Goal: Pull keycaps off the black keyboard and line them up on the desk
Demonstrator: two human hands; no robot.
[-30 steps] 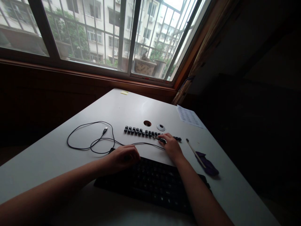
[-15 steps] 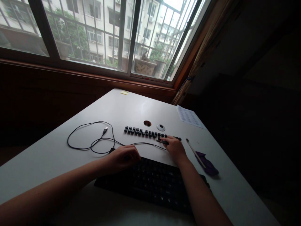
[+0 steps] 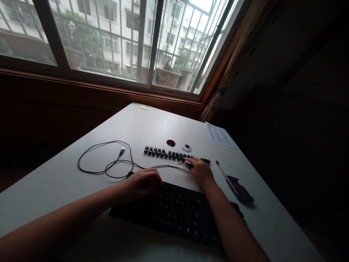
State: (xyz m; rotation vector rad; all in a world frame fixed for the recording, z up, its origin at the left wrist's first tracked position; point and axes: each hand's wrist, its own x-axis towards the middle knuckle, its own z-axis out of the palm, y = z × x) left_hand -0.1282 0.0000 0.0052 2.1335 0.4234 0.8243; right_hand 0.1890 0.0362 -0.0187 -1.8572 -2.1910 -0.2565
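A black keyboard [image 3: 185,209] lies on the white desk in front of me, partly in shadow and partly under my forearms. My left hand [image 3: 145,182] rests over its upper left part, the fingers curled in; whatever they may hold is hidden. Beyond the keyboard, my right hand [image 3: 200,171] is closed on a keycap puller [image 3: 189,165] with a dark handle and thin metal wires pointing left. Its fingers are close to the row of loose black keycaps [image 3: 166,154], covering part of that row.
A black cable [image 3: 109,141] with a USB plug [image 3: 122,150] loops at left. A brush [image 3: 227,178] lies across a purple cloth [image 3: 241,191] at right. The desk [image 3: 160,123] has a round hole [image 3: 171,143], a grey ring-shaped cover [image 3: 187,147] and printed paper [image 3: 220,135].
My right hand has shifted slightly left and toward me with the keycap puller, its wires moving away from the keycaps. My left hand has stayed in place.
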